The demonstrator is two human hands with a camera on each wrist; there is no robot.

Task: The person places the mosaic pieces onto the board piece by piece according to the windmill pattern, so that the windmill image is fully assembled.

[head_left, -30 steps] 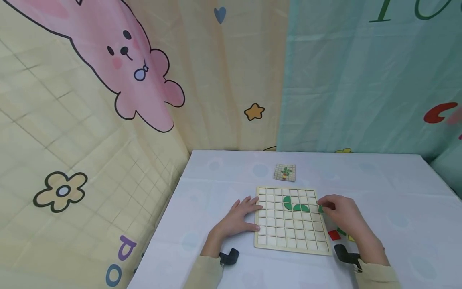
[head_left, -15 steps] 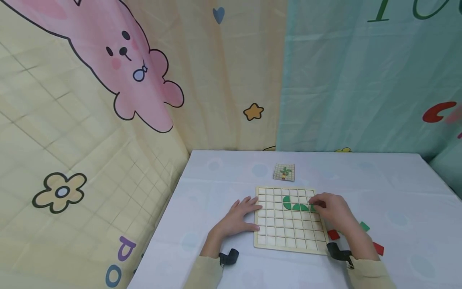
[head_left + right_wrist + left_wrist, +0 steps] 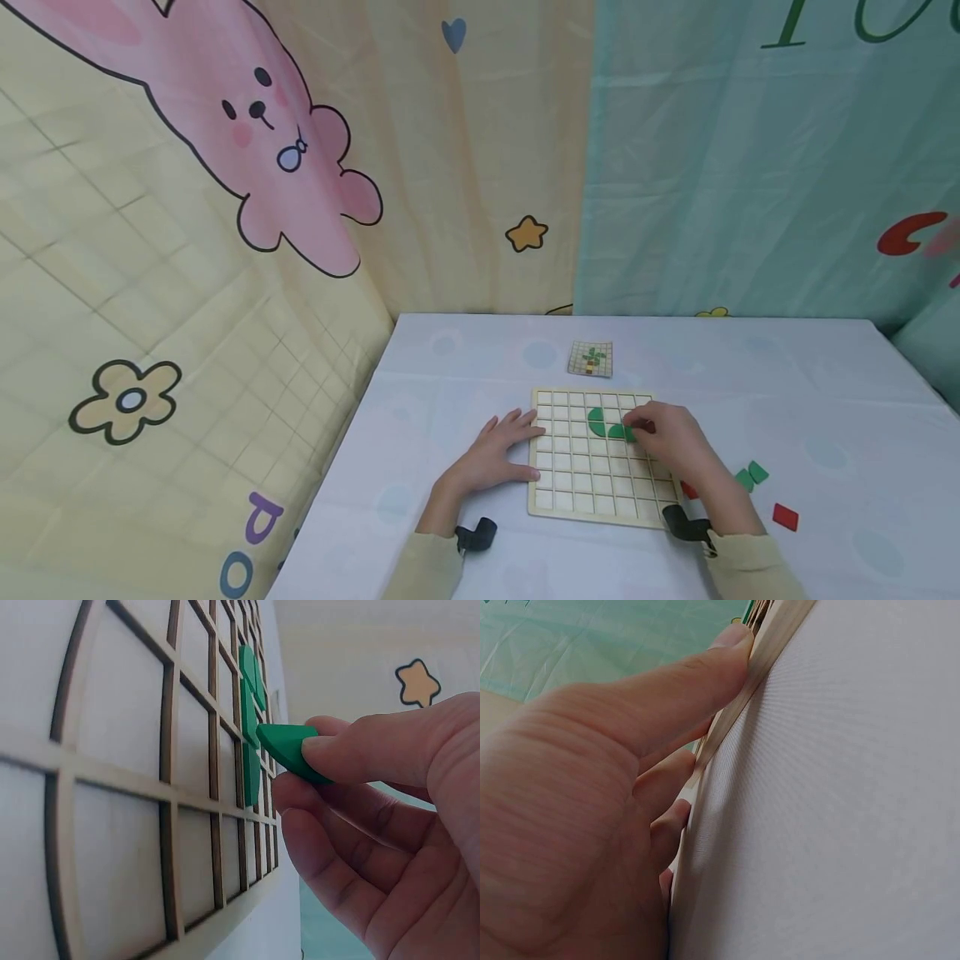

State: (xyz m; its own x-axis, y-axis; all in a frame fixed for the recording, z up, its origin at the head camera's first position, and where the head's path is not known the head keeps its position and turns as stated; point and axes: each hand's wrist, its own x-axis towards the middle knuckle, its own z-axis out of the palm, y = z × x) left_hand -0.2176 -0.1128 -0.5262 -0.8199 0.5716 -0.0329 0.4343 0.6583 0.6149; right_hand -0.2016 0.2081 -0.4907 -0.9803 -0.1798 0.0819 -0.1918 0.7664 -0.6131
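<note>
**Green wedge tilted over the grid, raised dividers waiting**

My right hand (image 3: pixel 675 442) pinches a green wedge (image 3: pixel 283 744) between thumb and finger, close by the green pieces (image 3: pixel 252 776) already seated in the gridded board (image 3: pixel 585 479). It leans, pointed end toward the cells; whether it touches, I cannot tell. My left hand (image 3: pixel 495 454) lies with fingers spread, tips and thumb against the board's left edge, not curled round anything.

The tilt worries me most: if the wedge came down like this, a corner could catch on a divider and twist it from my fingers. They cover much of so small a piece, so I might misjudge its curve and nudge a neighbour loose. Should my left fingers slacken, a sideways push could slide the board across the worktop (image 3: pixel 420 375). A careless swing back of my right forearm could scatter the loose green tiles (image 3: pixel 758 472) and the red tile (image 3: pixel 785 517) on that side.
</note>
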